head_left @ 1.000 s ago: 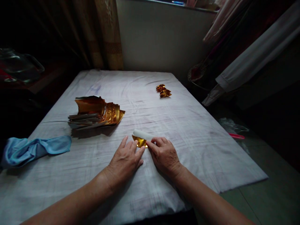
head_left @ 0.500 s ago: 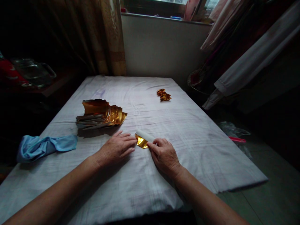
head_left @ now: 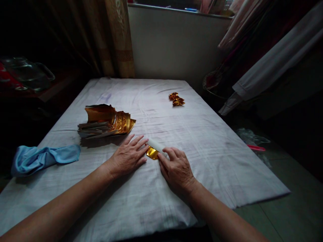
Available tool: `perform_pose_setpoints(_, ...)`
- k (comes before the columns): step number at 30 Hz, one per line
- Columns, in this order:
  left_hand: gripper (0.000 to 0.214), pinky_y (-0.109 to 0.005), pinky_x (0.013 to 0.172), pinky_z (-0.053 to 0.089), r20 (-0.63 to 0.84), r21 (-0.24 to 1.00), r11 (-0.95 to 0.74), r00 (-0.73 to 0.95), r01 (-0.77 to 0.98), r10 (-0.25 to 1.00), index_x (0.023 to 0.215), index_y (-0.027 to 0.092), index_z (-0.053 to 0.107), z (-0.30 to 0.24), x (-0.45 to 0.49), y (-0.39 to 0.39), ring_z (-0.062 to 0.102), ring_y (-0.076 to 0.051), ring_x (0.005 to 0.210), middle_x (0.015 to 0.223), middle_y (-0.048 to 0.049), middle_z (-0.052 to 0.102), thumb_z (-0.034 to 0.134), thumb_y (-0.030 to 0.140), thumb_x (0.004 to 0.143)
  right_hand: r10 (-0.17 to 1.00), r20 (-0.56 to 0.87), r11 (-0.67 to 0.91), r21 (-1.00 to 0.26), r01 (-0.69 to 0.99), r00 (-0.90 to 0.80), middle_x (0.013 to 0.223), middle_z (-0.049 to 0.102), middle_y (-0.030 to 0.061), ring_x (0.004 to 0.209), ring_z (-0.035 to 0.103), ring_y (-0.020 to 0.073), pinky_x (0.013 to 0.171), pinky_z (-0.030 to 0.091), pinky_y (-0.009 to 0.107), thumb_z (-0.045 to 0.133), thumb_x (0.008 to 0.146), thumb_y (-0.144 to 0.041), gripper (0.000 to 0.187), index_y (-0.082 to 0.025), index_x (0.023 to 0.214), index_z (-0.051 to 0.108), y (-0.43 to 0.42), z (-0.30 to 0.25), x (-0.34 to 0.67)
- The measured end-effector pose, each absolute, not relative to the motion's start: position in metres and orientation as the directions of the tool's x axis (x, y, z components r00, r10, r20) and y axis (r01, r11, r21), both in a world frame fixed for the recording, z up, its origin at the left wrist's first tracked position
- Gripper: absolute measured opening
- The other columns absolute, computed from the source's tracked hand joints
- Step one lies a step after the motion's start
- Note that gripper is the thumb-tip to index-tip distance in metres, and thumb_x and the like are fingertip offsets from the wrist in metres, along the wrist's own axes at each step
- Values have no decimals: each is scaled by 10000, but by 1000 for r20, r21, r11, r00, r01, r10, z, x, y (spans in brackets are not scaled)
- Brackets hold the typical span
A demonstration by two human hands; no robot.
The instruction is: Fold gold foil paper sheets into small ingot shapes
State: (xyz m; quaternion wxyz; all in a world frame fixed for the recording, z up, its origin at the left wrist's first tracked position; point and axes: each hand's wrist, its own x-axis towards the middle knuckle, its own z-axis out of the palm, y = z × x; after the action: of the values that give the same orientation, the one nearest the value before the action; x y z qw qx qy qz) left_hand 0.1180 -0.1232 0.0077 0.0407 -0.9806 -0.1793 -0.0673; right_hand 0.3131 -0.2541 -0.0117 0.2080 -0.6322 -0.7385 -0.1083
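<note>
A sheet of gold foil paper (head_left: 152, 153) lies on the white cloth, folded so that its pale backing shows as a strip along the far edge. My left hand (head_left: 128, 154) rests flat with its fingers spread, fingertips touching the paper's left end. At the right end, my right hand (head_left: 176, 167) has its fingers bent and pinches the paper between thumb and fingers. Beyond my left hand stands a curved stack of gold foil paper (head_left: 101, 116) with grey edges. Several folded gold foil pieces (head_left: 178, 102) sit toward the back right of the cloth.
The white cloth (head_left: 214, 161) covers the table. A blue cloth (head_left: 45, 158) lies crumpled at the left edge. Left of the table is a glass jug (head_left: 30, 74) on a dark surface. Clothes (head_left: 264, 74) hang at the right, with a plastic bag (head_left: 249, 139) below them.
My left fingers have spread wider and slid up over the paper's left end. My right fingers have lifted slightly and bent more. The camera view has tipped down a little.
</note>
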Motion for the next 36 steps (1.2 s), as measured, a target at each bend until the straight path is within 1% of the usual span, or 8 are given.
perform_pose_setpoints(6, 400, -430, 1177, 223, 108, -50, -961, 958, 273, 266, 1319, 195, 587, 3, 113, -116, 535, -243, 1280, 1361, -79, 621, 476, 406, 998, 849, 429, 405, -153, 902, -309, 946, 683, 74, 877, 576, 200, 809, 450, 339, 501, 974, -188, 190, -188, 1057, 673, -250, -12, 315)
perform_pose_setpoints(12, 368, -436, 1157, 218, 85, -34, -987, 984, 159, 156, 1338, 311, 567, 7, 105, -106, 497, -249, 1319, 1411, -49, 578, 424, 417, 1017, 856, 376, 448, -196, 872, -355, 965, 666, 72, 862, 568, 200, 813, 454, 349, 531, 947, -209, 198, -189, 1093, 664, -248, -9, 322)
perform_pose_setpoints(17, 386, -446, 1167, 197, 79, -21, -990, 987, 139, 137, 1364, 339, 549, 8, 104, -104, 498, -252, 1319, 1432, -54, 557, 452, 436, 1003, 858, 345, 471, -236, 850, -380, 1010, 641, 81, 898, 543, 213, 847, 450, 375, 554, 924, -219, 253, -187, 1154, 654, -247, -9, 326)
perform_pose_setpoints(22, 393, -452, 1170, 179, 78, -13, -993, 990, 121, 120, 1382, 368, 531, 6, 103, -101, 495, -254, 1328, 1446, -44, 549, 436, 452, 1009, 855, 322, 492, -262, 830, -406, 1030, 626, 74, 921, 540, 218, 862, 452, 395, 562, 908, -227, 278, -233, 1167, 662, -246, -8, 328)
perform_pose_setpoints(26, 440, -460, 1177, 142, 33, 25, -989, 988, 149, 150, 1431, 373, 476, 3, 100, -98, 456, -267, 1372, 1494, -40, 504, 402, 491, 1014, 840, 420, 499, -352, 792, -343, 1058, 654, 80, 940, 579, 211, 874, 472, 395, 538, 906, -173, 328, -215, 1217, 632, -247, -12, 329)
perform_pose_setpoints(30, 589, -446, 1200, 72, 36, 102, -966, 970, 236, 241, 1514, 246, 370, -4, 97, -97, 423, -262, 1400, 1475, -61, 529, 349, 552, 1011, 816, 547, 450, -402, 797, -185, 1049, 688, 91, 941, 611, 205, 853, 504, 362, 509, 912, -125, 299, -181, 1182, 622, -248, -21, 335)
perform_pose_setpoints(33, 514, -459, 1204, 67, 82, 94, -965, 964, 246, 254, 1447, 283, 479, -7, 98, -96, 411, -264, 1409, 1452, -37, 555, 339, 535, 1021, 835, 547, 331, -407, 851, -63, 1036, 694, 99, 950, 617, 225, 853, 514, 379, 508, 901, -121, 266, -181, 1119, 649, -248, -26, 342)
perform_pose_setpoints(36, 431, -491, 1185, 158, 147, 43, -963, 951, 267, 271, 1331, 309, 601, -5, 103, -93, 424, -289, 1399, 1466, -62, 536, 386, 507, 1015, 871, 489, 262, -383, 886, -46, 1082, 695, 111, 975, 616, 242, 855, 510, 402, 502, 884, -108, 286, -176, 1107, 667, -249, -26, 346)
